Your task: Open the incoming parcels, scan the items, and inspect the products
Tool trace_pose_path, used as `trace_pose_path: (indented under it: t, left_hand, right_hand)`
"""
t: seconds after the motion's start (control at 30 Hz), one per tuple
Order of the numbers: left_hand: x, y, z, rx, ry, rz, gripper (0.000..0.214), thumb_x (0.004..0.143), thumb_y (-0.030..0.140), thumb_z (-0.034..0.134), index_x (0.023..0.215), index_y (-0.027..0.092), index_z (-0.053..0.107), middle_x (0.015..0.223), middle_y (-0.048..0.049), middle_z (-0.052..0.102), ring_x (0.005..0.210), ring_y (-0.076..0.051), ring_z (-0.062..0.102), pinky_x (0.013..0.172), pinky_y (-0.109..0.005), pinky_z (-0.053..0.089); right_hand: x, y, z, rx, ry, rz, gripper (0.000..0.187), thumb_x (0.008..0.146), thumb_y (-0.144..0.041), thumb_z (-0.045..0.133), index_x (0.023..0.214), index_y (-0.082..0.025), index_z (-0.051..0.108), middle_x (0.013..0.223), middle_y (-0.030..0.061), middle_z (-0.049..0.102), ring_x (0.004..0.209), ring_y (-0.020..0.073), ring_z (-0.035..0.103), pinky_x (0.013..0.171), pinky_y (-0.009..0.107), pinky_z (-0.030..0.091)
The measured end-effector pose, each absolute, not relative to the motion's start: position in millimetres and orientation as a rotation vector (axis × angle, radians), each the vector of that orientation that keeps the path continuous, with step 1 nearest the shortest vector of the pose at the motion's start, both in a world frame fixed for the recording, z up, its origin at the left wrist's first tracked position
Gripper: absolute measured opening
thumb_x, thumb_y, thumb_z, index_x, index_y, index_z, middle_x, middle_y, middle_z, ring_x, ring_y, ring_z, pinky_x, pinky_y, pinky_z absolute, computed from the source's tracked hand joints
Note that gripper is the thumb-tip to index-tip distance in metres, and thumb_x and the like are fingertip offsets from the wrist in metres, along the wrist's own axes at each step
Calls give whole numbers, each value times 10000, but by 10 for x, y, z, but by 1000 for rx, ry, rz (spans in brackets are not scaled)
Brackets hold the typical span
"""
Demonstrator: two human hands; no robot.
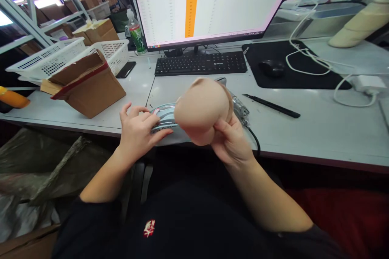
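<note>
Fingers (223,127) of the right hand (232,141) are curled around the lower end of a beige rounded moulded object (199,107), gripping it from below. The object is raised clear of the surface, in front of the keyboard (200,63) on the near side.

Surface and room:
- A grey desk (319,129) carries the keyboard. Metal shelving (30,8) stands well to the left of the keyboard.
- A large monitor (212,0) showing a spreadsheet stands just behind the keyboard.
- An open cardboard box (91,89) and white mesh baskets (51,58) lie left of the keyboard.
- A black mouse pad (304,79) with a mouse (271,67) lies just right of the keyboard. A white cable (304,54) crosses the pad.
- A green-labelled bottle (135,32) and a dark phone (126,69) sit near the keyboard's left end.
- A slim black pen-like tool (272,106) lies in front of the keyboard's right end.

Left hand (138,129): its fingers (152,119) are spread and extended, resting flat on clear plastic packaging (165,117). The packaging lies at the desk edge, in front of the keyboard and touching the object's left side in this view.

Orientation: the object is nearly as wide as it is tall and slightly blurred. Its long axis runs roughly upright, with the upper end tilted away toward the keyboard and the lower end seated in the right palm.
</note>
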State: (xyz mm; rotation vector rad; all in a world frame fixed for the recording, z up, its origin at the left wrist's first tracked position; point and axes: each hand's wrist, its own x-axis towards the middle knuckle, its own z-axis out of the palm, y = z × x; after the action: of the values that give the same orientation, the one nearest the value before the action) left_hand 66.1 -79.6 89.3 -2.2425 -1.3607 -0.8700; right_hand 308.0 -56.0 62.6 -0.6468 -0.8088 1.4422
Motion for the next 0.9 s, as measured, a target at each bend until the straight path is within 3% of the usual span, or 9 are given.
trace_pose_path:
  t: [0.1, 0.27, 0.5, 0.73, 0.9]
  left_hand:
    - [763, -758, 898, -2234, -1327, -839, 327, 937, 561, 709, 894, 239, 740, 737, -33, 696, 910, -274, 618, 1074, -531, 285]
    - [795, -699, 887, -2262, -1412, -757, 290, 929, 514, 696, 1056, 264, 768, 754, -46, 685, 938, -302, 601, 1051, -552, 300]
    - [726, -598, 1067, -2360, -1553, -561, 632, 798, 572, 826, 1310, 227, 689, 1043, -139, 754, 1119, -397, 591, 1135, -657, 240]
    - [705, -752, 1183, -2404, -1582, -434, 449, 821, 450, 847, 1206, 281, 690, 1122, -118, 699, 1124, -358, 565, 1014, -552, 364]
    - [664, -777, 1147, -2374, -1610, -475, 247, 852, 417, 814, 928, 221, 685, 1138, -112, 688, 1076, -320, 582, 959, -497, 380]
  right_hand:
    - [3092, -556, 592, -719, -848, 1404, 646, 622, -417, 960, 1201, -283, 707, 1309, 45, 741, 1306, 304, 640, 1138, 446, 529]
    - [3158, -671, 658, -749, -970, 1325, 682, 627, -421, 979, 1234, -297, 694, 1368, 49, 707, 1329, 295, 622, 1166, 441, 502]
    - [3278, -540, 603, -725, -982, 1519, 616, 722, -553, 877, 1266, -340, 680, 1365, 32, 708, 1345, 303, 620, 1062, 463, 580]
    - [3280, -412, 327, -756, -939, 1550, 601, 724, -526, 856, 1262, -322, 683, 1315, 40, 736, 1368, 294, 608, 1121, 473, 544]
    - [3390, -419, 422, -757, -1073, 1040, 540, 760, -357, 841, 1270, -331, 664, 1370, 17, 701, 1362, 274, 615, 1151, 484, 518]
